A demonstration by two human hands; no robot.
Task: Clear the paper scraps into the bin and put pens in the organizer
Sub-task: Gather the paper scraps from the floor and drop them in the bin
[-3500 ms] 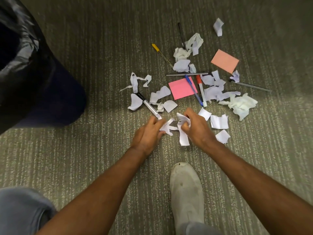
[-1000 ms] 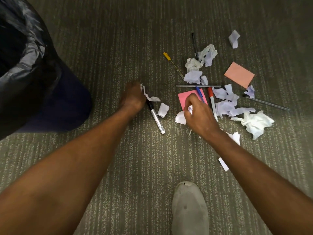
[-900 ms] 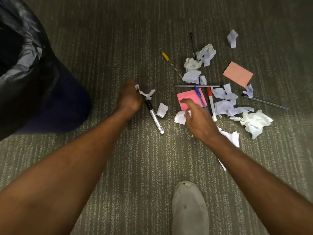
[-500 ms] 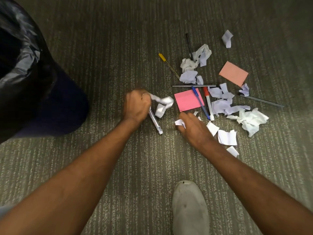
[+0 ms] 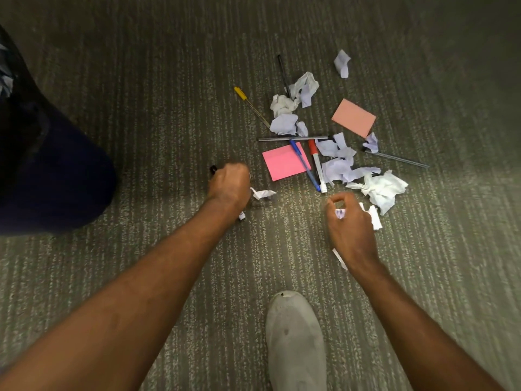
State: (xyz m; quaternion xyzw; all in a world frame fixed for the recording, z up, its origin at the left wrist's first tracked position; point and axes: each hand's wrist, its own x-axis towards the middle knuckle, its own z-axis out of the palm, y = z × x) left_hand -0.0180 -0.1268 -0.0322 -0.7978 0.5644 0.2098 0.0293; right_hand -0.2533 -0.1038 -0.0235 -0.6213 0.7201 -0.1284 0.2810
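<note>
Head view looks down at a carpeted floor (image 5: 141, 122), with the pink sticky note (image 5: 284, 162) as landmark. Left of the note, the left hand (image 5: 229, 186) is fisted round a marker whose black tip (image 5: 213, 169) sticks out on its far side, and white paper scraps (image 5: 262, 193) poke out beside it. Below and right of the note, the right hand (image 5: 348, 221) curls its fingers round a small scrap (image 5: 339, 213). A blue pen (image 5: 304, 165) lies across the note's right edge, a red-capped marker (image 5: 317, 163) just beside it. More crumpled scraps (image 5: 383, 190) lie right of the note. Far left of it stands the dark bin (image 5: 42, 170).
</note>
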